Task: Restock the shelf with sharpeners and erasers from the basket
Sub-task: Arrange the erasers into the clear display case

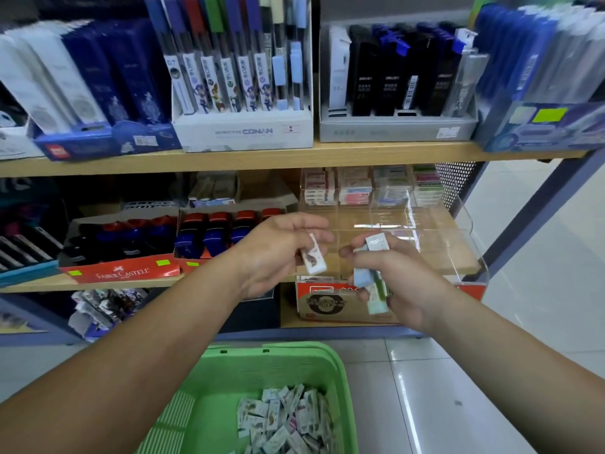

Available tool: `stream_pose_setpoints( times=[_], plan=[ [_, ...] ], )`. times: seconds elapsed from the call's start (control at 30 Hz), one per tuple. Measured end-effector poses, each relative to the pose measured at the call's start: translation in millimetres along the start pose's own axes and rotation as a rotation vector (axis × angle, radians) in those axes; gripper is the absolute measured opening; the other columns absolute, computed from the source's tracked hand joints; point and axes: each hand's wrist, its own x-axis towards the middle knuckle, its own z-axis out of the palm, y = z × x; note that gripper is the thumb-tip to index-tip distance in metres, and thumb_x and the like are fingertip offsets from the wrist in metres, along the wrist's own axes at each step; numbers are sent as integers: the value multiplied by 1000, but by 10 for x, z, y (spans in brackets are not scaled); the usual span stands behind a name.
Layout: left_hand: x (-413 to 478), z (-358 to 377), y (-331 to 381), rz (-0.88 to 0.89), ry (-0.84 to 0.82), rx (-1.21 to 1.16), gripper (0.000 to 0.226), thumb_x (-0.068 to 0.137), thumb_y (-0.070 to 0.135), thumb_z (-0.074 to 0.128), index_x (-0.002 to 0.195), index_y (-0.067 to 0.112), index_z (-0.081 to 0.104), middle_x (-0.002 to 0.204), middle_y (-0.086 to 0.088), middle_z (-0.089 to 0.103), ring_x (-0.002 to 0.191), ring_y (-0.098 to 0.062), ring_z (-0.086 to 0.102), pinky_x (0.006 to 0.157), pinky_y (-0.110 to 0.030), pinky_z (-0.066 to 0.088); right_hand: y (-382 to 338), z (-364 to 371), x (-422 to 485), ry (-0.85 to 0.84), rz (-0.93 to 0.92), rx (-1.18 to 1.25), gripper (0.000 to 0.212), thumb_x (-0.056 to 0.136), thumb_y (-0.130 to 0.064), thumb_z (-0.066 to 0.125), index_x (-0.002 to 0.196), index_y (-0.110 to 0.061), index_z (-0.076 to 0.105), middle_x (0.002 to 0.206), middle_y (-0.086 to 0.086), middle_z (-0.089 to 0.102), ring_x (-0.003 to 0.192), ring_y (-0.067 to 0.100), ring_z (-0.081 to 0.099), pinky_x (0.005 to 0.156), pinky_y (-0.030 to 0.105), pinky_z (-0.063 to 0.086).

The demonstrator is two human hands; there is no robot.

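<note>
My left hand pinches a single white wrapped eraser in front of the lower shelf. To its right, my right hand grips a small stack of wrapped erasers in blue, green and white. Both hands hover just before a clear acrylic display box on the wooden shelf; its front compartments look bare, and rows of small boxed erasers fill its back. Below me stands a green plastic basket holding several loose wrapped erasers.
Red Faber-Castell trays of sharpeners sit left of the acrylic box. The upper shelf carries pen and lead refill displays. A brown carton stands under the acrylic box. White tiled floor lies to the right.
</note>
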Motion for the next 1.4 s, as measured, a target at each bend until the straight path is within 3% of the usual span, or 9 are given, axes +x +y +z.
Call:
stream_pose_setpoints(
  times=[0.2, 0.37, 0.47, 0.53, 0.7, 0.97, 1.1, 1.23, 1.4],
  plan=[
    [-3, -11, -39, 70, 22, -110, 40, 92, -6, 68, 129, 8, 62, 122, -11, 73, 107, -21, 74, 84, -26, 61, -1, 110, -33, -39, -6, -28, 19, 85, -13, 84, 94, -16, 68, 78, 5, 67, 58, 20, 60, 49, 28, 41],
    [29, 35, -76, 30, 42, -244, 32, 90, 2, 74, 121, -5, 67, 113, -18, 76, 106, -24, 74, 90, -30, 61, -21, 139, -6, -13, -49, 21, 22, 84, -15, 86, 95, -16, 67, 79, 5, 65, 61, 20, 59, 48, 28, 41],
    [57, -26, -74, 120, 127, 129, 19, 98, 18, 69, 117, 15, 71, 100, -7, 77, 80, -15, 75, 68, -33, 63, -8, 128, 27, 21, -10, 18, 21, 84, -12, 86, 98, -16, 70, 82, 5, 71, 64, 21, 63, 50, 30, 45],
    [96, -92, -86, 219, 168, 508, 21, 102, 25, 64, 122, 30, 70, 101, -1, 71, 67, -6, 67, 56, -25, 56, -13, 79, 48, 27, 29, 29, 21, 86, -6, 80, 104, -15, 73, 86, 9, 71, 69, 25, 66, 53, 33, 48],
    [260, -72, -81, 181, 39, 774, 63, 94, 12, 73, 147, 34, 47, 107, 7, 66, 91, -9, 68, 73, -26, 60, -4, -33, 71, 21, 24, 22, 26, 90, 1, 64, 108, -14, 75, 109, 11, 76, 77, 28, 68, 56, 35, 50],
    [413, 18, -28, 306, 18, 1258, 21, 92, 16, 74, 102, 34, 76, 95, 22, 65, 95, 0, 65, 85, -25, 54, -60, -190, 19, -10, 26, 96, 30, 97, 2, 58, 117, -15, 73, 108, 11, 66, 67, 22, 63, 53, 31, 52],
    [486, 33, -193, 347, -63, 1364, 24, 96, 16, 69, 111, 35, 75, 100, 24, 59, 97, 0, 55, 106, -36, 38, -58, -228, 17, -9, 13, 108, 31, 97, 3, 58, 117, -16, 73, 109, 11, 67, 66, 23, 64, 53, 32, 51],
    [495, 25, -281, 335, 23, 1201, 41, 90, 9, 74, 126, 28, 64, 110, 10, 69, 96, -3, 66, 86, -25, 55, -48, -276, 32, 15, -1, 122, 32, 95, 2, 59, 118, -17, 73, 105, 7, 71, 70, 23, 67, 60, 35, 53],
    [556, 18, -288, 308, -21, 1411, 38, 101, 13, 61, 134, 30, 66, 123, 8, 73, 113, -10, 66, 99, -37, 54, -36, -281, 47, 9, 4, 138, 33, 96, 2, 58, 121, -14, 72, 112, 9, 71, 77, 24, 68, 62, 37, 53]
  ],
)
